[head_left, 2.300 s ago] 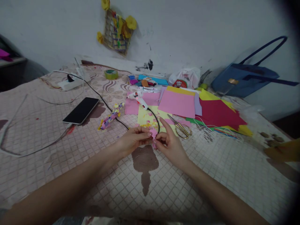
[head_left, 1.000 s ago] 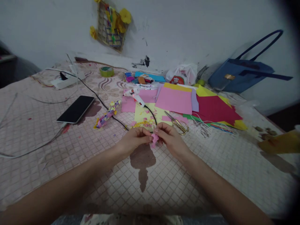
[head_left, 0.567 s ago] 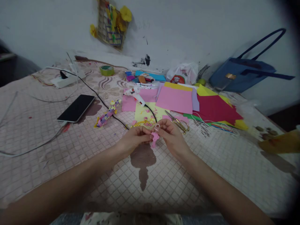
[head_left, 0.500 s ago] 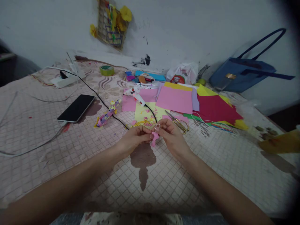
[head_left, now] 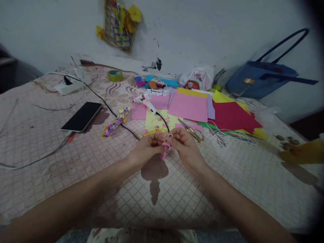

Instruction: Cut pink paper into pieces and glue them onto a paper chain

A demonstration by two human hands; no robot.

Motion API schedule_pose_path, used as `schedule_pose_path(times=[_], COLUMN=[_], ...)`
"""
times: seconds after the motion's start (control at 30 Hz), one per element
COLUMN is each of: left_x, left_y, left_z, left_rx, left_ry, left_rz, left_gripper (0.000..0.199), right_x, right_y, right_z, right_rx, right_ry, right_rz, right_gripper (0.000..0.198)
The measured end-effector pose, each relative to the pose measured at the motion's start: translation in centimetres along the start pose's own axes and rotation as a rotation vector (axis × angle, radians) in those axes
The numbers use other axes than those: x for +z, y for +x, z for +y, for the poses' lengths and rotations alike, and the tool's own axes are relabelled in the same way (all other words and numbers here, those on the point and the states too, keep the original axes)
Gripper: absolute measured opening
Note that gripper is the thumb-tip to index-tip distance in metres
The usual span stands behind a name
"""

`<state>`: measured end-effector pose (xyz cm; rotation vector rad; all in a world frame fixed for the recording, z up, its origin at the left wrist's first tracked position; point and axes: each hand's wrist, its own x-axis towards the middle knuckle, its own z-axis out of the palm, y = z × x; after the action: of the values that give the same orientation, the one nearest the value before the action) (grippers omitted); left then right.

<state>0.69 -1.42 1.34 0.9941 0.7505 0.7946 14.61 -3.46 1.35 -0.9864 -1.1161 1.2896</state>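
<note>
Head view: just below the middle of the frame, my left hand is pinched closed, thumb against fingers, on the pink paper, while my right hand pinches the base of the white loop at the paper's upper end, its grip nearly closed. The paper's long axis runs steeply from the loop at upper right to a tail pointing down and slightly left, its middle partly hidden. Scissors lie just beside my right hand; the glue gun lies higher, near the frame's centre.
</note>
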Motion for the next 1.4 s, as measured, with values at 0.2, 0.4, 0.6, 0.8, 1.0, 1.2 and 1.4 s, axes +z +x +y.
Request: schedule_pose_path(times=[0.2,0.4,0.6,0.8,1.0,1.2,1.4], left_x=[-0.6,-0.6,-0.3,-0.2,-0.3,-0.7,-0.9], left_y=[0.0,0.1,0.0,-0.3,-0.2,0.0,0.1], left_z=[-0.5,-0.6,-0.4,0.0,-0.1,-0.3,-0.5], left_rx=[0.038,0.005,0.033,0.064,0.049,-0.065,-0.090], left_ry=[-0.065,-0.044,-0.010,0.072,0.037,-0.150,-0.220], left_rz=[-0.034,-0.052,-0.005,0.018,0.000,-0.019,-0.048], left_gripper=[0.030,0.033,0.030,0.029,0.031,0.037,0.033], right_x=[0.1,-0.4,-0.9,-0.7,-0.6,-1.0,-1.0], right_y=[0.0,0.3,0.0,-0.2,-0.3,-0.1,-0.1], right_z=[0.0,0.2,-0.7,-1.0,-0.9,-1.0,-0.6], right_rx=[-0.022,-0.079,-0.096,-0.118,-0.164,-0.172,-0.240], right_ry=[0.075,-0.031,-0.189,-0.302,-0.341,-0.341,-0.410], right_rz=[0.004,0.062,-0.076,-0.123,-0.077,-0.043,-0.031], right_gripper=[0.013,0.012,0.029,0.038,0.035,0.031,0.032])
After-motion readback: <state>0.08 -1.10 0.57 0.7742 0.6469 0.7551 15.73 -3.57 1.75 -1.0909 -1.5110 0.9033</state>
